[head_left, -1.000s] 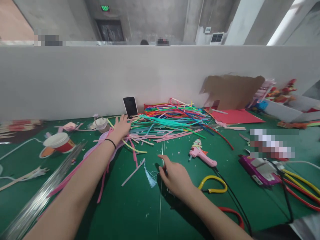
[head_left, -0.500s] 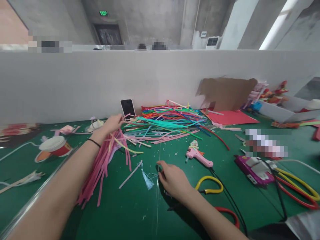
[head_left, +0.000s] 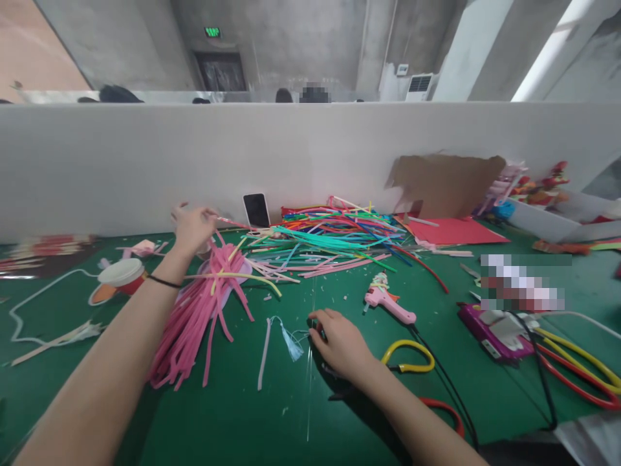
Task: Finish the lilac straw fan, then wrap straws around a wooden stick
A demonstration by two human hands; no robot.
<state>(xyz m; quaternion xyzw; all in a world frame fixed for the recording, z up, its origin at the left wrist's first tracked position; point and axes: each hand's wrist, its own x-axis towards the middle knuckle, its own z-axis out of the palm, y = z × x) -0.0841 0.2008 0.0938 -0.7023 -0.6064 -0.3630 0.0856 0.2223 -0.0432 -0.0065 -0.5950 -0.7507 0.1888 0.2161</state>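
My left hand [head_left: 193, 226] is raised above the green table [head_left: 233, 414], fingers closed on a bundle of pink strips [head_left: 198, 317] that droops down to the table surface. A yellow strip [head_left: 242, 277] lies tangled across the bundle. My right hand [head_left: 342, 344] rests on the table with its fingers curled, pressing on a thin wire [head_left: 310, 362] beside a small light-blue tassel [head_left: 292, 341]. What is under its fingers is hidden. A heap of coloured strips [head_left: 330, 239] lies behind, by the white partition.
A phone [head_left: 257, 210] leans on the white partition [head_left: 145, 162]. A pink glue gun [head_left: 388, 303], yellow-handled tool [head_left: 410, 356], purple box [head_left: 490, 327] and cables sit to the right. A paper cup [head_left: 119, 277] lies at left; red paper [head_left: 451, 230] and cardboard [head_left: 446, 181] at back right.
My left hand has lifted up and to the left, pulling the pink strip bundle off the pile. My right hand's fingers have curled, staying in place on the wire.
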